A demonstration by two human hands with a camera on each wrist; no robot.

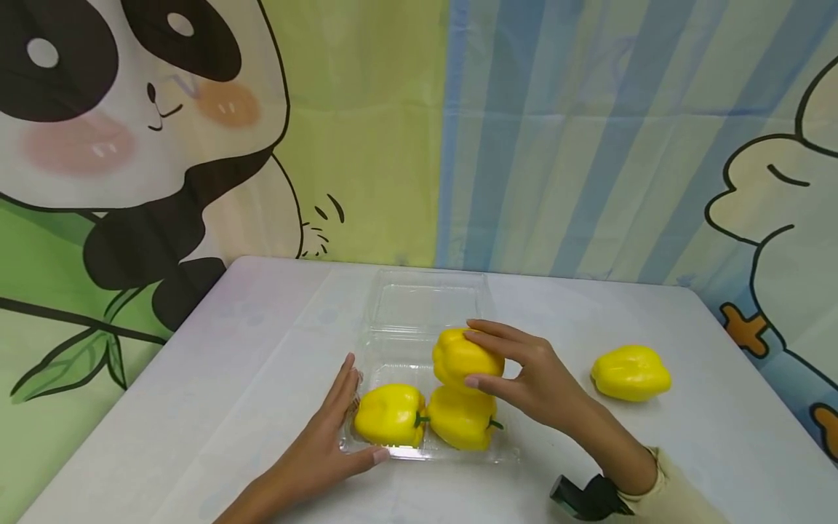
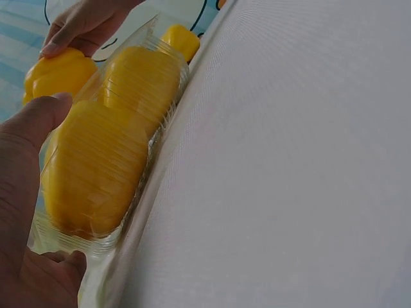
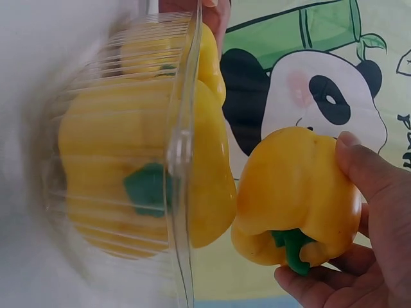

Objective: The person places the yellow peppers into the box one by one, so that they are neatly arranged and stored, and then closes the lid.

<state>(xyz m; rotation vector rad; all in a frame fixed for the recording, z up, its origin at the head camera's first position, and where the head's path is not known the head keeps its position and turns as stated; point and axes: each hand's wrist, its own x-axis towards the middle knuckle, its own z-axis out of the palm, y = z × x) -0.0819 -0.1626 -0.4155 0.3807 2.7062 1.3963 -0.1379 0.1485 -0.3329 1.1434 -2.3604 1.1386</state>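
A yellow bell pepper (image 1: pixel 466 356) with a green stem is gripped between the thumb and fingers of my right hand (image 1: pixel 524 367). It is held above the rim of a clear plastic clamshell box (image 1: pixel 393 372), which lies with its lid (image 1: pixel 428 304) folded back. Inside the box, along the near side, two more yellow bell peppers sit side by side, a left one (image 1: pixel 390 415) and a right one (image 1: pixel 461 418). My left hand (image 1: pixel 321 437) rests against the box's left side with fingers straight, its thumb at the near left corner.
Another yellow bell pepper (image 1: pixel 631 373) lies on the white-covered table (image 1: pixel 589 313), to the right of the box. Behind the table hangs a printed curtain (image 1: pixel 366 131) with a panda and stripes. A black strap piece (image 1: pixel 589 497) is near the right wrist.
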